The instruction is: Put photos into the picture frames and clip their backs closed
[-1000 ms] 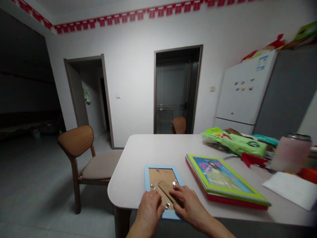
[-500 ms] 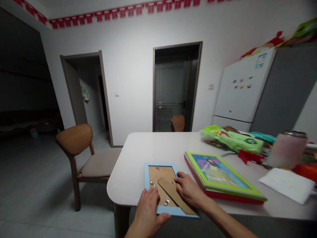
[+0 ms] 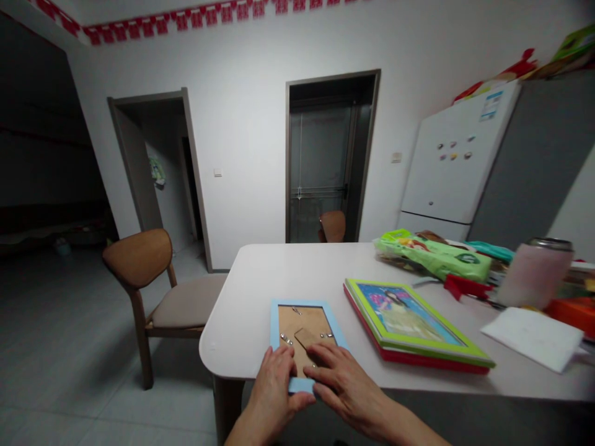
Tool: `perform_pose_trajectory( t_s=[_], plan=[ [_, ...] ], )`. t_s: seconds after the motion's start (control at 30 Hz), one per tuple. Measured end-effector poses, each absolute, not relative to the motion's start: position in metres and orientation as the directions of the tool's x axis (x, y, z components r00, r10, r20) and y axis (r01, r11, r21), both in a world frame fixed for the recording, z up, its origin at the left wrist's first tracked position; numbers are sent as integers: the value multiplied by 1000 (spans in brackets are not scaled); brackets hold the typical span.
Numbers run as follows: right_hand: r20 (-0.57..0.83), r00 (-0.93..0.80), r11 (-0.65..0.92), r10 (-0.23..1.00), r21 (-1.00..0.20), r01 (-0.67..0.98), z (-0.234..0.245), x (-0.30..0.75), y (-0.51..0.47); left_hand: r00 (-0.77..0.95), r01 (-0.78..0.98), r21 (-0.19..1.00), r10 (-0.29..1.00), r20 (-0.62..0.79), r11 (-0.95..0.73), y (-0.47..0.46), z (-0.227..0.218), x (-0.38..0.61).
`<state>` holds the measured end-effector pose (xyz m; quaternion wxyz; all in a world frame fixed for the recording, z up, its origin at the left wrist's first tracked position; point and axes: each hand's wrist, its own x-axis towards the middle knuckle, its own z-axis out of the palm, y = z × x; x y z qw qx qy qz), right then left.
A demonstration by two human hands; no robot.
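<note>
A light blue picture frame [image 3: 276, 319] lies face down at the near edge of the white table [image 3: 260, 285], its brown backing board [image 3: 300, 322] with small metal clips facing up. My left hand [image 3: 274, 387] rests on the frame's near left corner, thumb hooked around the bottom edge and fingers on the backing. My right hand [image 3: 341, 378] lies over the near right part of the backing and its brown stand strip, fingers spread flat.
A green-framed picture [image 3: 409, 319] lies stacked on a red frame to the right. Farther right are a green packet [image 3: 432, 254], a pink cup [image 3: 534, 272], white paper [image 3: 532, 337] and a fridge [image 3: 458, 161]. A wooden chair [image 3: 153, 279] stands left of the table.
My right hand came back from the frame's right edge toward me and now covers the stand strip. The left hand stayed on the near left corner.
</note>
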<state>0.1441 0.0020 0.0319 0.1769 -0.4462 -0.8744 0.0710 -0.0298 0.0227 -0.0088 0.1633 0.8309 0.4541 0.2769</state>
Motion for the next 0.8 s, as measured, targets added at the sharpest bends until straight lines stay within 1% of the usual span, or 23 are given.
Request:
perform_pose_trajectory(
  t_s=[0.13,0.37,0.53,0.8],
  plan=[
    [228,-554,599,801,-270,754,35,148,-1,425,656,531,844,327,-536,23,-9,-31],
    [289,-512,584,809,-300,754,28,132,35,415,600,568,826,381,-564,22,-10,-31],
    [264,-476,534,839,-231,813,12,115,70,418,586,579,823,384,-567,21,-7,-30],
    [210,-572,602,793,-121,789,18,110,62,399,558,614,829,391,-558,19,-6,-31]
  ],
)
